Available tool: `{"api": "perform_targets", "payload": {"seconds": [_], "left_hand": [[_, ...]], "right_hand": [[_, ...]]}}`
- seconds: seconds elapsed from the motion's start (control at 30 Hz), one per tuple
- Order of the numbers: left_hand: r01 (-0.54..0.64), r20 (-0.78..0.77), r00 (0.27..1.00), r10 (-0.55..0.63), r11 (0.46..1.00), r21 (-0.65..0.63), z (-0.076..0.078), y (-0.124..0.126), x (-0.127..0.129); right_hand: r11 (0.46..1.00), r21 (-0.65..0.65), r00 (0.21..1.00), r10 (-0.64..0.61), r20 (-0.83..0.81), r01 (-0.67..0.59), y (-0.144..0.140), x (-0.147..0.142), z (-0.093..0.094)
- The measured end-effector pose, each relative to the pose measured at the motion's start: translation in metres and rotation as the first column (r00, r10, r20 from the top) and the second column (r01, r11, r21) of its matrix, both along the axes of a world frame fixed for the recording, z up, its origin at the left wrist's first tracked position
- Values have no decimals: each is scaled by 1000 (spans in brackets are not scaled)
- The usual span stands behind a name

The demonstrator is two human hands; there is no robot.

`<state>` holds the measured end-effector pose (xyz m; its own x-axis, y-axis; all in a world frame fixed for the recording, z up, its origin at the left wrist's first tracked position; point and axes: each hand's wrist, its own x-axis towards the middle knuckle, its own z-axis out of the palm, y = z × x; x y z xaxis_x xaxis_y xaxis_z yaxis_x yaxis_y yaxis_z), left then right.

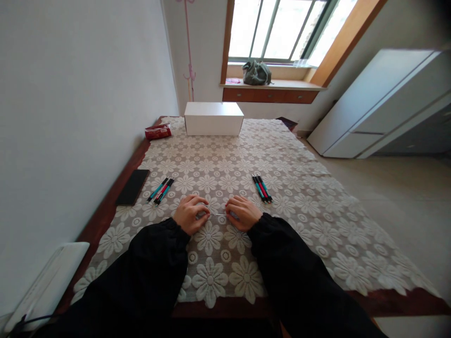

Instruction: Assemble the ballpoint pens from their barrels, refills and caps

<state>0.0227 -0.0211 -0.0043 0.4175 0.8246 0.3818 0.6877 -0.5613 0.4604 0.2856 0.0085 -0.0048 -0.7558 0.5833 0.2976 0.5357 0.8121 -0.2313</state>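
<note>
My left hand point(192, 214) and my right hand point(243, 213) rest close together over the lace tablecloth, fingers curled in a pinch. Between their fingertips stretches a thin pale rod point(220, 214), too small to name; each end disappears into a hand. A speck of red shows at the right fingertips. Left of my left hand lies a small group of pens point(162, 191) in teal, red and black. Beyond my right hand is another group of similar pens point(262, 188), side by side.
A black flat slab point(133, 187) lies by the table's left edge. Farther back are a red packet point(158, 132) and a white box point(213, 123). The flowered tablecloth point(225, 155) covers the table. A white device point(49, 284) stands at the near left, against the wall.
</note>
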Motion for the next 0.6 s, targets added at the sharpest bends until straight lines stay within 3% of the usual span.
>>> {"api": "perform_targets", "payload": {"seconds": [0.6], "left_hand": [[42, 22, 999, -43, 999, 34, -2, 0, 1]], "right_hand": [[1000, 6, 999, -5, -34, 5, -2, -5, -5]]}}
